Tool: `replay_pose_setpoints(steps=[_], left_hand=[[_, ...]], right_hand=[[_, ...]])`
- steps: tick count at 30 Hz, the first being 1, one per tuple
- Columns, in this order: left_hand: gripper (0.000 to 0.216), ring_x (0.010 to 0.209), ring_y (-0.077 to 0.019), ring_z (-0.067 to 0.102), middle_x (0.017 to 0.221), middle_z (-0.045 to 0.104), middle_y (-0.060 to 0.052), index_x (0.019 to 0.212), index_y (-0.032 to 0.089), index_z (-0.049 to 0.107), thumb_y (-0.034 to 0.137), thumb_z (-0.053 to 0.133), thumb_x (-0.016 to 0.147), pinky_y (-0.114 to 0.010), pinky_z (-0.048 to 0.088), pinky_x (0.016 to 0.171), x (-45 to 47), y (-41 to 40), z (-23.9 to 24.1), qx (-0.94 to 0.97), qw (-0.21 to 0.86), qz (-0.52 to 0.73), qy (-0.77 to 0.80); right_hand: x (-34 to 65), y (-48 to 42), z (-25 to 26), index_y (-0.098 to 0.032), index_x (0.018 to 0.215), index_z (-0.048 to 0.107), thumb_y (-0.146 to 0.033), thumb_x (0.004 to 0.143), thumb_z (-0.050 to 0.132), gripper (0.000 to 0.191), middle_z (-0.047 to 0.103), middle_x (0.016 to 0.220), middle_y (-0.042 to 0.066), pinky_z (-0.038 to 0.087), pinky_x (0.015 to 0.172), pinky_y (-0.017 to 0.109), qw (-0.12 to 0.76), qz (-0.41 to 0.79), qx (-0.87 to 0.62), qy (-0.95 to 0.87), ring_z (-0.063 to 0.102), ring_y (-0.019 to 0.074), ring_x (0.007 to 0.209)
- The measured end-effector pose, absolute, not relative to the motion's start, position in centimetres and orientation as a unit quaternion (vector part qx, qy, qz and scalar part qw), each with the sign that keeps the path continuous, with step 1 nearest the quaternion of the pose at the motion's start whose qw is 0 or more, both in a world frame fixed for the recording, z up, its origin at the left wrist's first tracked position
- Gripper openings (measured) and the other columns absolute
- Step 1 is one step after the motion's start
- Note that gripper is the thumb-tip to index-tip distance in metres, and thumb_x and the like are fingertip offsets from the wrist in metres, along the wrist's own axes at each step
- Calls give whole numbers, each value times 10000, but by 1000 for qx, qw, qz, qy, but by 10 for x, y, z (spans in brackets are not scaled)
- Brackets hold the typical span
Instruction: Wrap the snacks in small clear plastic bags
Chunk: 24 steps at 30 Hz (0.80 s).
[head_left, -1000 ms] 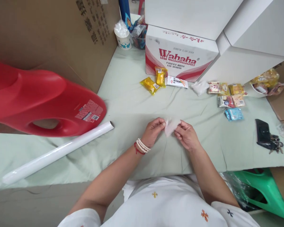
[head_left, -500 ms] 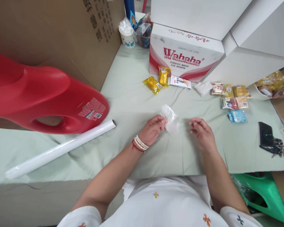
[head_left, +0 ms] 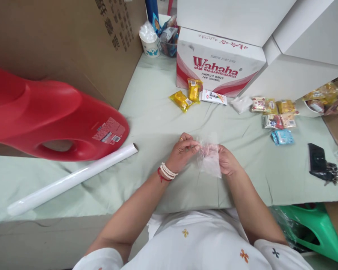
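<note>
Pinched between the fingertips of my left hand [head_left: 184, 153] is the edge of a small clear plastic bag [head_left: 211, 165]. My right hand [head_left: 227, 159] is at the bag's other side, its fingers closed and showing through the thin film. Whether those fingers are inside the bag or behind it, I cannot tell. Both hands are above the pale green cloth [head_left: 157, 123], close to the middle of the table. Nothing shows inside the bag besides the blurred fingers.
A red jug [head_left: 59, 120] and a white roll [head_left: 73, 178] lie left. Beyond my hands are yellow packets [head_left: 181, 101], a white packet [head_left: 214, 97] and a Wahaha box [head_left: 218, 63]. At right are a blue packet [head_left: 282, 137], several small snacks [head_left: 273, 121] and keys [head_left: 332, 174].
My right hand has moved left to the bag and now meets it. The bag, crumpled before, is spread flatter between both hands.
</note>
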<state>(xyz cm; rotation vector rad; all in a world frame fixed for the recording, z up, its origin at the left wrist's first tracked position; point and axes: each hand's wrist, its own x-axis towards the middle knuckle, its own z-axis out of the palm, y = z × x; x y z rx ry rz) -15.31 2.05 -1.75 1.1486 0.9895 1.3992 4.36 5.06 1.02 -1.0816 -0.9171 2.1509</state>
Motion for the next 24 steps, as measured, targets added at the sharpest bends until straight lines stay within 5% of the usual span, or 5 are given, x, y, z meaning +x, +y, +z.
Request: replay_pose_setpoints(steps=[6, 13, 16, 18, 24], left_hand=[[258, 829, -136, 559, 882, 611, -4, 837, 221, 673, 442, 805, 828, -268, 464, 800, -157, 24, -8, 270, 637, 645, 325], [310, 974, -207, 673, 1003, 675, -42, 817, 203, 584, 404, 820, 822, -386, 536, 874, -155, 14, 5, 259, 815, 486, 177], [346, 987, -199, 652, 1087, 653, -36, 819, 210, 550, 457, 790, 845, -372, 542, 832, -152, 13, 3, 284, 807, 481, 193], [356, 864, -148, 604, 971, 620, -12, 815, 206, 554, 494, 756, 870, -304, 511, 781, -149, 13, -1, 327, 764, 508, 226], [375, 825, -147, 536, 864, 592, -19, 818, 187, 597, 538, 645, 943, -308, 449, 834, -150, 13, -5, 489, 676, 482, 270]], right_hand=[[53, 53, 12, -219, 774, 713, -377, 774, 865, 219, 614, 787, -9, 482, 665, 233, 438, 713, -412, -360, 550, 119, 721], [38, 67, 8, -282, 1079, 732, -608, 797, 787, 435, 709, 1127, 44, 541, 765, 315, 424, 696, -430, -387, 648, 191, 885], [40, 65, 12, -295, 1253, 688, -715, 740, 781, 669, 701, 1236, 72, 553, 817, 368, 346, 738, -393, -427, 675, 239, 978], [43, 59, 16, -295, 1278, 684, -588, 664, 904, 715, 708, 1230, 61, 537, 871, 354, 316, 724, -390, -474, 673, 234, 1020], [62, 43, 24, -251, 1053, 772, -428, 683, 921, 436, 742, 954, 28, 516, 805, 327, 348, 632, -462, -515, 661, 193, 859]])
